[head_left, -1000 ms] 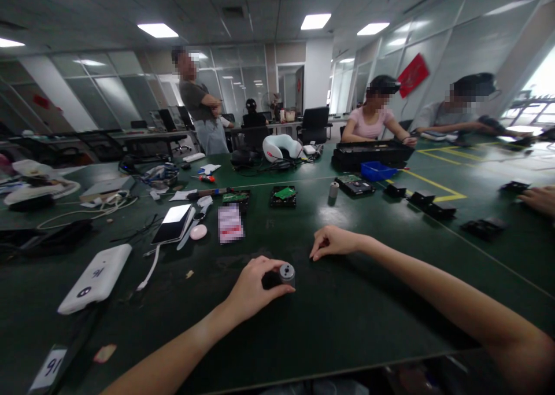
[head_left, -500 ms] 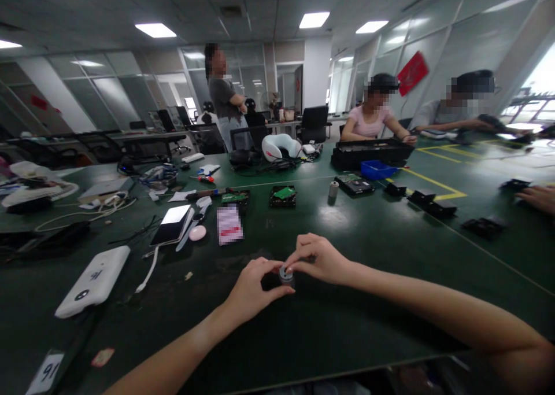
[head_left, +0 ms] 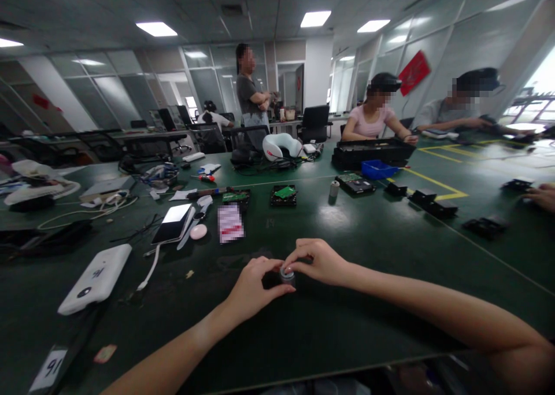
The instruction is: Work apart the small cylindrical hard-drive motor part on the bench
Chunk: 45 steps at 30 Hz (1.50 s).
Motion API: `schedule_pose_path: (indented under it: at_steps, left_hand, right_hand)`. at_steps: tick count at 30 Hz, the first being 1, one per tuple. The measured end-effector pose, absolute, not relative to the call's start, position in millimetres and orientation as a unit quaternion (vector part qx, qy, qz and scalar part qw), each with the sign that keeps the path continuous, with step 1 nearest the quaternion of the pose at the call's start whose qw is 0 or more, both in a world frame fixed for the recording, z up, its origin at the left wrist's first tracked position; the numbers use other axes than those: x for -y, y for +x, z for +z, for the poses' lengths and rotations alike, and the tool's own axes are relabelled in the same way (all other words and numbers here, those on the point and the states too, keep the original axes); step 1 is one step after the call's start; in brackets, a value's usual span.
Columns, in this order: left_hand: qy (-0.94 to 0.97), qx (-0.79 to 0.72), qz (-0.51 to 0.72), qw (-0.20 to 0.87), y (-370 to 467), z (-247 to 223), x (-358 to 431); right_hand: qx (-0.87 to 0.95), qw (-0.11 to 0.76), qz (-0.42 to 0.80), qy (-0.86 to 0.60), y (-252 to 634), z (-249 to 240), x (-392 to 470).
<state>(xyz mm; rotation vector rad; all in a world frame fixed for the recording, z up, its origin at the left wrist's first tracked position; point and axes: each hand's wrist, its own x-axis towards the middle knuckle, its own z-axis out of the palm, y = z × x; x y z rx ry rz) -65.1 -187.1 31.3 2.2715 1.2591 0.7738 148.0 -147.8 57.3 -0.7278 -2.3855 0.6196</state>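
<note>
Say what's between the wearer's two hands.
A grey cylinder, seen in the head view: left hand around its side, right hand at its top.

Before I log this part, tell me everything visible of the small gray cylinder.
The gray cylinder is small and round, metallic-looking, with a lighter top and darker side. It appears to stand upright on the green table, in front of the person, though its base is dark. The left hand holds it from the left, fingers around its side. The right hand reaches over its top, partly hiding it; whether it pinches something small there cannot be told.
</note>
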Motion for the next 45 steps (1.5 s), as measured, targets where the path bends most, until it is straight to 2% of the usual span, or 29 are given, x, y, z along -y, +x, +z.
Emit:
schedule_pose_path:
  at_steps: [8,14,21,32,38,40,44,45]
  left_hand:
    - [0.816,-0.462,0.275,0.211,-66,31,187]
    - [0.814,-0.463,0.278,0.215,-65,30,188]
    - [0.814,-0.468,0.272,0.210,-65,32,188]
    - [0.816,-0.463,0.273,0.212,-65,30,188]
    - [0.813,-0.465,0.276,0.217,-64,31,189]
    - [0.814,-0.463,0.274,0.218,-64,32,189]
    - [0.815,-0.465,0.268,0.217,-65,33,189]
    - [0.816,-0.465,0.267,0.216,-65,33,189]
  right_hand:
    - [0.888,0.289,0.239,-0.267,145,60,150]
    - [0.842,0.365,0.246,-0.312,150,76,150]
    - [0.879,0.282,0.255,-0.286,146,59,149]
    - [0.891,0.277,0.237,-0.271,145,60,153]
    - [0.848,0.330,0.247,-0.334,164,79,133]
    - [0.866,0.302,0.255,-0.306,176,76,118]
    - [0.923,0.161,0.261,-0.232,194,47,89]
    - [0.919,0.161,0.271,-0.237,196,40,84]
